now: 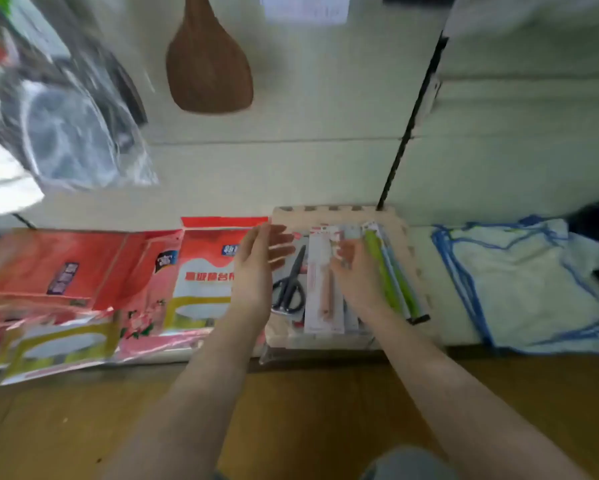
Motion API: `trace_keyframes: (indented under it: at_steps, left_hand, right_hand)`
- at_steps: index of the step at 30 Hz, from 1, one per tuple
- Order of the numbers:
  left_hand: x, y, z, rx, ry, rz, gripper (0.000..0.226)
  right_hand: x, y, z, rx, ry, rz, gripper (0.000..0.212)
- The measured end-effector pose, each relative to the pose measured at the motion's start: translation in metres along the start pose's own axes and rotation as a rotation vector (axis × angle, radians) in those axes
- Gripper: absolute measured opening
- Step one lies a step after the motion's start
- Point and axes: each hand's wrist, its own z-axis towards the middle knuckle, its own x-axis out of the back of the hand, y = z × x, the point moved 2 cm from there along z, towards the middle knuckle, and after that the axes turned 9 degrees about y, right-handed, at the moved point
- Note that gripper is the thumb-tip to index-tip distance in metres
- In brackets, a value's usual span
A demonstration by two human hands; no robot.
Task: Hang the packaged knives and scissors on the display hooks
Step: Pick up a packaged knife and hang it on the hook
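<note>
A pile of packaged cutlery lies on a beige foam mat (332,211) on the low shelf. Black-handled scissors (289,287) in a clear pack lie at the pile's left. Beside them is a pink-and-white packaged knife (322,299), and green-handled packaged knives (393,282) lie at the right. My left hand (260,268) hovers open just left of the scissors, fingers spread. My right hand (355,271) rests on the packs between the pink knife and the green ones, fingertips curled onto the top of a pack. The image is blurred.
Red and pink packaged goods (118,282) lie along the shelf at the left. A blue-trimmed white cloth (526,289) lies at the right. A brown wooden spatula (209,64) and plastic-wrapped items (73,116) hang on the panel wall. Wooden floor (83,427) is below.
</note>
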Motion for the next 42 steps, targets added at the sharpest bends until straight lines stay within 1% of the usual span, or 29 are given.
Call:
trace_keyframes:
  at_steps: [3,5,7,10,12,13,15,17,19,23,26,28,31,32,34,36,37,39,42]
  left_hand:
    - [-0.002,-0.022,0.007,-0.036,0.001,-0.043,0.028]
    - [-0.002,-0.030,0.004,-0.041,-0.010,-0.040,0.027]
    - [0.000,-0.031,-0.001,-0.046,-0.007,-0.033,0.027]
    - [0.002,-0.025,0.002,-0.056,0.001,-0.046,0.025]
    - [0.002,-0.021,0.003,-0.071,-0.004,-0.049,0.022]
    - [0.003,-0.022,0.003,-0.076,-0.006,-0.044,0.022]
    - [0.003,-0.023,0.002,-0.067,-0.005,-0.034,0.023]
    - [0.003,-0.024,0.001,-0.053,-0.001,-0.028,0.023]
    - [0.001,-0.022,0.001,-0.049,-0.010,-0.018,0.023]
    - [-0.001,-0.018,0.004,-0.041,-0.019,-0.023,0.022]
    - [-0.003,-0.016,0.005,-0.053,-0.042,-0.001,0.016]
    - [-0.005,-0.014,0.007,-0.065,-0.051,0.017,0.012]
    - [-0.010,-0.012,0.010,-0.084,-0.042,0.070,0.005]
    - [-0.013,-0.010,0.010,-0.091,-0.038,0.098,0.008]
    - [-0.020,-0.006,0.010,-0.101,-0.035,0.152,0.026]
    - [-0.026,0.003,0.008,-0.104,-0.044,0.139,0.039]
    - [-0.029,0.008,0.007,-0.095,-0.053,0.108,0.041]
    - [-0.034,0.021,0.005,-0.075,-0.088,-0.009,0.033]
    - [-0.038,0.045,-0.002,-0.119,-0.121,-0.158,0.011]
  right_hand:
    - [-0.020,0.025,0.015,0.043,0.053,-0.129,0.038]
    - [-0.025,0.033,0.020,0.029,0.067,-0.196,0.042]
    - [-0.030,0.037,0.021,0.011,0.045,-0.273,0.047]
    - [-0.036,0.033,0.026,-0.034,0.012,-0.316,0.057]
    - [-0.041,0.034,0.028,-0.033,0.022,-0.396,0.065]
    - [-0.043,0.034,0.029,-0.031,0.038,-0.432,0.065]
    - [-0.044,0.035,0.030,-0.049,0.071,-0.445,0.055]
    - [-0.044,0.036,0.030,-0.078,0.091,-0.408,0.047]
    - [-0.042,0.035,0.031,-0.102,0.093,-0.376,0.044]
    - [-0.033,0.032,0.028,-0.118,0.058,-0.239,0.032]
    - [-0.025,0.027,0.023,-0.066,0.022,-0.146,0.038]
    - [-0.019,0.020,0.016,-0.041,0.016,0.007,0.040]
    - [-0.009,0.005,0.002,-0.014,0.014,0.262,0.036]
    - [-0.005,0.000,-0.003,0.002,0.013,0.325,0.035]
    - [0.001,-0.009,-0.014,0.036,0.007,0.423,0.033]
    - [0.007,-0.014,-0.024,0.086,-0.005,0.467,0.032]
    - [0.010,-0.018,-0.030,0.107,-0.016,0.480,0.032]
    - [0.015,-0.026,-0.039,0.156,-0.036,0.500,0.033]
    - [0.024,-0.036,-0.048,0.225,-0.047,0.447,0.035]
